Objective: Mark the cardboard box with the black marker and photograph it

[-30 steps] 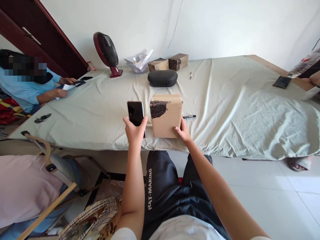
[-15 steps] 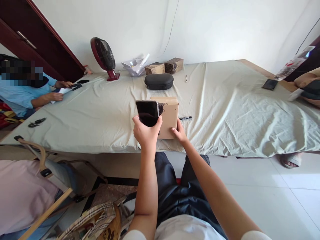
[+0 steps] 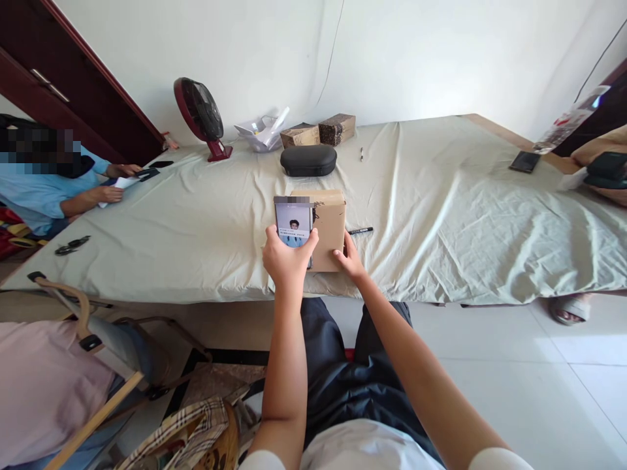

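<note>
My left hand (image 3: 288, 261) is closed round a phone (image 3: 293, 222) held upright, its screen lit and facing me. The phone hides the left part of a brown cardboard box (image 3: 330, 225) that lies on the sheet-covered table (image 3: 206, 228) near its front edge. My right hand (image 3: 349, 260) rests against the box's near right corner, fingers curled on it. A black marker (image 3: 360, 230) lies just right of the box.
Farther back lie a black case (image 3: 308, 160), two small boxes (image 3: 318, 132), a red fan (image 3: 199, 114), crumpled white plastic (image 3: 261, 133) and a pen (image 3: 361, 154). A seated person (image 3: 53, 183) holds paper at the left. Scissors (image 3: 68, 245) lie front left; another phone (image 3: 524, 161) far right.
My left hand moved the phone rightward until it came in front of the box, and the screen went from dark to lit. My right hand stayed on the box.
</note>
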{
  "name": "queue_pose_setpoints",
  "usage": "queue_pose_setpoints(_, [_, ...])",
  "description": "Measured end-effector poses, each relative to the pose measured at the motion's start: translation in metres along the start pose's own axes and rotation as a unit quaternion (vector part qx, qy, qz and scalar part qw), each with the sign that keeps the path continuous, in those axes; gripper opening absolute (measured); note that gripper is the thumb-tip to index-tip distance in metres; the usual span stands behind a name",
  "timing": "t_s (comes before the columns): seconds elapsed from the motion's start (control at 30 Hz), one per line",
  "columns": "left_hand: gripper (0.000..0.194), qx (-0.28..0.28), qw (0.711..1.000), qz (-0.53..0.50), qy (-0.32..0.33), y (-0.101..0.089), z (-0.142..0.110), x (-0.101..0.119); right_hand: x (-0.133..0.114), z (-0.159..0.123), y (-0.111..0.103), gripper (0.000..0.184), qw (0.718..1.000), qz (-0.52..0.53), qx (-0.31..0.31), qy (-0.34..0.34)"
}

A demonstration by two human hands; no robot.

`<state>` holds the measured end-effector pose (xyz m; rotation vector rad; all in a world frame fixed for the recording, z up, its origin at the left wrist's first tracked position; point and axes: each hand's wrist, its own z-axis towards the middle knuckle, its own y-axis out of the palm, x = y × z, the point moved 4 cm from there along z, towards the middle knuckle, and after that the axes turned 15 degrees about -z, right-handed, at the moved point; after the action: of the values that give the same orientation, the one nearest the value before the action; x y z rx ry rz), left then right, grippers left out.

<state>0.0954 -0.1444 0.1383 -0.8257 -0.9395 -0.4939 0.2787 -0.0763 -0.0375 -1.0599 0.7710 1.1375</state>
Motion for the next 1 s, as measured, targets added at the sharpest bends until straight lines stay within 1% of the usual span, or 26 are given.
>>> queue_pose_setpoints(0.07, [0.059, 0.002, 1.000, 0.000, 0.003, -0.005, 0.007, -0.010, 0.000, 0.000, 0.000, 0.119, 1.000, -0.002, 0.002, 0.002])
queue_pose_setpoints(0.1, [0.059, 0.007, 1.000, 0.005, 0.004, -0.009, 0.013, -0.019, 0.000, 0.000, 0.000, 0.118, 1.000, 0.001, 0.003, 0.003])
queue_pose_setpoints(0.2, [0.058, 0.026, 0.998, 0.065, -0.007, -0.016, 0.042, -0.059, 0.000, 0.000, 0.000, 0.118, 1.000, 0.017, 0.005, 0.001])
queue_pose_setpoints(0.23, [0.059, 0.018, 0.995, 0.095, -0.025, -0.015, 0.054, -0.075, 0.000, 0.000, 0.000, 0.119, 1.000, 0.022, 0.005, 0.000])
queue_pose_setpoints(0.27, [0.061, 0.001, 0.990, 0.129, -0.054, -0.012, 0.066, -0.093, 0.000, 0.000, 0.000, 0.119, 1.000, 0.024, 0.004, 0.001])
queue_pose_setpoints(0.33, [0.067, -0.054, 0.971, 0.196, -0.126, 0.000, 0.086, -0.129, -0.001, 0.001, 0.000, 0.118, 1.000, 0.024, 0.002, 0.001])
queue_pose_setpoints(0.4, [0.068, -0.078, 0.963, 0.212, -0.150, 0.013, 0.100, -0.153, -0.002, 0.001, -0.001, 0.115, 1.000, 0.021, 0.003, 0.000])
queue_pose_setpoints(0.43, [0.069, -0.088, 0.960, 0.217, -0.154, 0.020, 0.104, -0.162, -0.002, 0.000, -0.001, 0.114, 1.000, 0.020, 0.004, -0.002])
queue_pose_setpoints(0.5, [0.069, -0.100, 0.959, 0.221, -0.145, 0.032, 0.108, -0.172, -0.003, 0.000, -0.002, 0.112, 1.000, 0.015, 0.005, -0.005])
queue_pose_setpoints(0.6, [0.069, -0.105, 0.961, 0.222, -0.127, 0.043, 0.107, -0.179, -0.002, 0.001, -0.002, 0.111, 1.000, -0.001, 0.006, -0.006])
queue_pose_setpoints(0.7, [0.072, -0.106, 0.967, 0.198, -0.118, 0.046, 0.104, -0.179, -0.001, 0.002, -0.002, 0.112, 1.000, -0.007, 0.009, -0.004])
queue_pose_setpoints(0.77, [0.068, -0.129, 0.975, 0.155, -0.097, 0.049, 0.101, -0.176, -0.001, 0.002, -0.002, 0.112, 1.000, -0.001, 0.008, -0.002])
queue_pose_setpoints(0.83, [0.060, -0.168, 0.978, 0.100, -0.068, 0.052, 0.095, -0.169, -0.003, 0.002, -0.003, 0.107, 1.000, 0.008, 0.002, -0.002])
queue_pose_setpoints(0.9, [0.061, -0.212, 0.976, 0.015, -0.038, 0.055, 0.087, -0.159, -0.006, 0.001, -0.005, 0.101, 1.000, 0.018, -0.007, -0.006])
queue_pose_setpoints(0.93, [0.063, -0.236, 0.970, -0.050, -0.022, 0.057, 0.083, -0.151, -0.007, 0.000, -0.006, 0.098, 1.000, 0.021, -0.011, -0.009])
queue_pose_setpoints(0.97, [0.067, -0.261, 0.957, -0.126, -0.001, 0.058, 0.080, -0.143, -0.009, 0.000, -0.007, 0.095, 1.000, 0.022, -0.015, -0.012])
queue_pose_setpoints(1.0, [0.075, -0.285, 0.936, -0.205, 0.023, 0.060, 0.078, -0.133, -0.010, 0.000, -0.008, 0.094, 1.000, 0.021, -0.018, -0.014])
